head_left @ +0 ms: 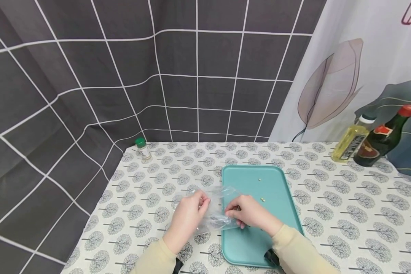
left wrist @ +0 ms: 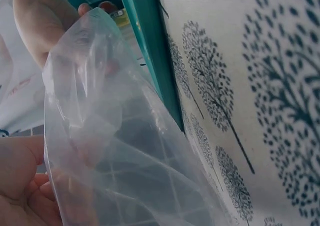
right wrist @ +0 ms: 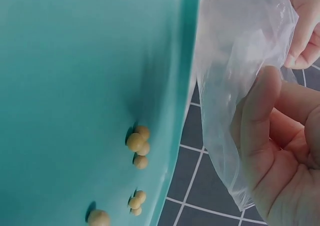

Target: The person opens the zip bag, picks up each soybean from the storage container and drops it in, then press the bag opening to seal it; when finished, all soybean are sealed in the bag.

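A clear plastic bag hangs between my two hands, overlapping the left edge of a teal tray in the head view. My left hand pinches the bag's rim between thumb and fingertips. On the opposite side, over the tray, my right hand grips the bag with curled fingers. The right wrist view shows its thumb and fingers closed on the film. Several small round yellow beans, which look like soybeans, lie loose on the tray in little clusters.
A small shaker jar with a green cap stands at the table's back left. An oil bottle and a dark red-capped bottle stand at the back right. A tree-print cloth covers the table; a dark grid curtain hangs behind.
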Tool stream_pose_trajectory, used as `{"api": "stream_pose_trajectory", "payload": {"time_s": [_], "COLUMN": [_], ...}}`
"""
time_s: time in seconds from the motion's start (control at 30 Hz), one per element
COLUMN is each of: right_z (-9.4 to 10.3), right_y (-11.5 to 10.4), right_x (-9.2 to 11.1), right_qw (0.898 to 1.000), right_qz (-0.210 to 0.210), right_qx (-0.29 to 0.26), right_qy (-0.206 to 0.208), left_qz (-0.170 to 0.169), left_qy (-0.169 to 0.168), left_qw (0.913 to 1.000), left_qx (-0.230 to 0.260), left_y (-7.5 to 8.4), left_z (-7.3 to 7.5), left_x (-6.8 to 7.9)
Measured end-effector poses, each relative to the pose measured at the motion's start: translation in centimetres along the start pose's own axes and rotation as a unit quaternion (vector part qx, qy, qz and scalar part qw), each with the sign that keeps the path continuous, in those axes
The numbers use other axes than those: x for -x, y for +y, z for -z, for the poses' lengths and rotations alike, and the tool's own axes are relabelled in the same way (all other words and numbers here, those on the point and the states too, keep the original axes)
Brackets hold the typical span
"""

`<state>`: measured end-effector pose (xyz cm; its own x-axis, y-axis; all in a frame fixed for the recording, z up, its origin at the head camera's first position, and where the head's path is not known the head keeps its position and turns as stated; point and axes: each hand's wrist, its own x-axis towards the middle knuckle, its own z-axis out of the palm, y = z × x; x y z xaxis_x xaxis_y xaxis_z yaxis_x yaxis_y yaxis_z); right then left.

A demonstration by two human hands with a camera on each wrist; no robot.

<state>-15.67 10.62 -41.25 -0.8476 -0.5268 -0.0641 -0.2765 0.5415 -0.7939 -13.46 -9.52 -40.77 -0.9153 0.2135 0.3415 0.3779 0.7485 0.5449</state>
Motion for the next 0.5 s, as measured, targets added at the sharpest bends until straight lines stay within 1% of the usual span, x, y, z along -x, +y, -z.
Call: {"api": "stream_pose_trajectory", "payload": {"time_s": [0.13,0.23,0.37,0.43,0.5], "right_z": [-0.04,-0.06,-0.13,-0.18,-0.24], "right_y": [0.14,0.19,0.22,0.2,0.13], "right_x": [-0.01,-0.01,-0.01,-0.01,0.02], "right_qw": [1.0,1.0,1.0,0.999,0.999], "right_qz": [0.004,0.009,0.022,0.026,0.029], "right_qx": [0.001,0.004,0.012,0.016,0.019], "right_qy": [-0.001,0.003,0.013,0.017,0.019], "left_qz": [-0.001,-0.015,-0.04,-0.048,-0.047], "left_qy": [-0.002,0.004,0.019,0.027,0.03], "left_qw": [0.9999,0.9995,0.9964,0.9941,0.9922], "left_qx": [-0.01,-0.028,-0.072,-0.094,-0.111], "left_y": [-0.09,-0.17,-0.28,-0.36,-0.43], "left_z": [-0.05,-0.11,-0.21,-0.31,-0.41], "left_x": [0.07,0.08,0.13,0.19,0.24]}}
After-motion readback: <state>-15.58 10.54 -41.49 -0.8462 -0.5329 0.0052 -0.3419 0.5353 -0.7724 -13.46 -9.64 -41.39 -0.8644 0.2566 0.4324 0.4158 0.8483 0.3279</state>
